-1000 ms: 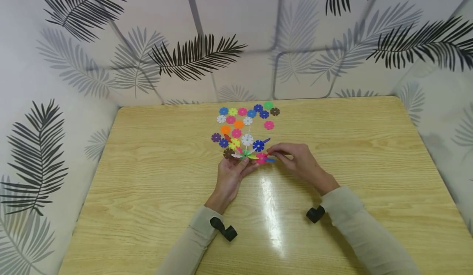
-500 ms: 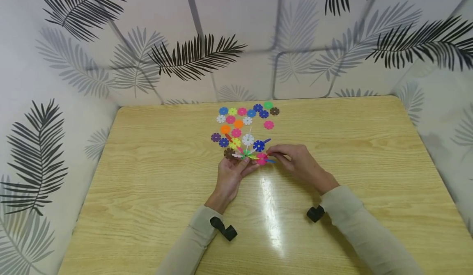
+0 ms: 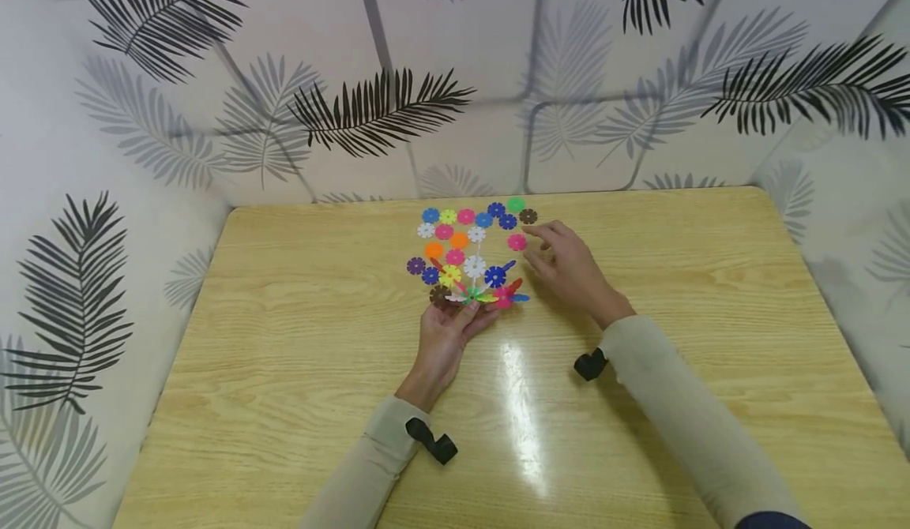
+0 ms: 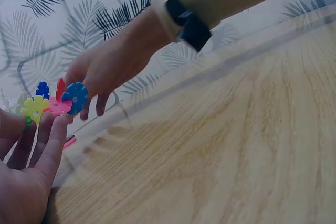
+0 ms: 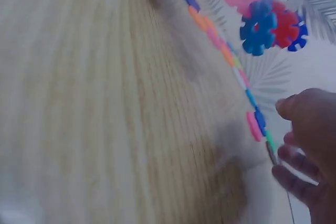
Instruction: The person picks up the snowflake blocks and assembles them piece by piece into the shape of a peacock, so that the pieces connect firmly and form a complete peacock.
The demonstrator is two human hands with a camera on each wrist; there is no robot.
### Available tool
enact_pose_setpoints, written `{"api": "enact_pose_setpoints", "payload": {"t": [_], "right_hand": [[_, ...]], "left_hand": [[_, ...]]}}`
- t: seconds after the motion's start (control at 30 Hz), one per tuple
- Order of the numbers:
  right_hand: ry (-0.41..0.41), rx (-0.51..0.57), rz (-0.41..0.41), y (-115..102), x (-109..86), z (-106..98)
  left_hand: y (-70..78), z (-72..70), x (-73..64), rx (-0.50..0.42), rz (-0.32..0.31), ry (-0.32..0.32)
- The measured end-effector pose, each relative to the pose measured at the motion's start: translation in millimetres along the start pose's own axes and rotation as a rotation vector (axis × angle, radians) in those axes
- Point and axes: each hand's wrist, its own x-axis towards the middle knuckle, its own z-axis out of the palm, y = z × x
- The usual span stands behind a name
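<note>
In the head view my left hand (image 3: 442,339) pinches a structure of interlocking snowflake discs by its green disc (image 3: 472,297), above the table. Joined around it are white (image 3: 474,267), dark blue (image 3: 495,277), yellow (image 3: 449,275) and pink discs (image 3: 503,298). A red disc (image 4: 60,88) and a light blue disc (image 4: 77,98) stick out of the pink one. My right hand (image 3: 572,272) is apart from the structure, thumb and fingers spread with nothing seen between them. Its fingertips are close to a loose pink disc (image 3: 517,242).
Several loose discs lie flat behind the structure, among them a brown disc (image 3: 528,216), a bright green disc (image 3: 515,205) and an orange disc (image 3: 459,241). The wooden table (image 3: 284,339) ends at a leaf-patterned wall (image 3: 498,142).
My right hand has let go of the red disc, which stays fixed in the structure, and has moved away toward the loose pink disc. My left hand has barely moved.
</note>
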Motion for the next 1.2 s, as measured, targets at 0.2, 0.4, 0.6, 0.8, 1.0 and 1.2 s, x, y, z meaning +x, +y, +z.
{"api": "enact_pose_setpoints", "payload": {"t": [0.2,0.4,0.6,0.8,1.0,1.2], "right_hand": [[-0.173,-0.165,0.162,-0.6,18.4,10.8],[-0.189,0.086,0.227,1.3,12.8,2.7],[-0.095,0.323,0.187,1.1,-10.5,-17.3],[-0.029,0.392,0.150,-4.9,-40.8,-26.0],[0.002,0.297,0.030,-22.4,-42.5,-22.4],[0.044,0.190,-0.055,-29.8,-40.7,-19.9]], "left_hand": [[-2.3,-1.4,-0.3,0.006,-0.039,0.013],[-1.7,-1.4,-0.5,0.020,-0.059,0.027],[-3.2,-0.7,-0.1,0.030,-0.050,0.015],[-4.3,-0.6,0.3,0.017,-0.030,0.022],[-0.8,-1.6,0.8,0.017,-0.023,0.050],[0.5,-0.5,0.7,0.025,-0.032,0.058]]}}
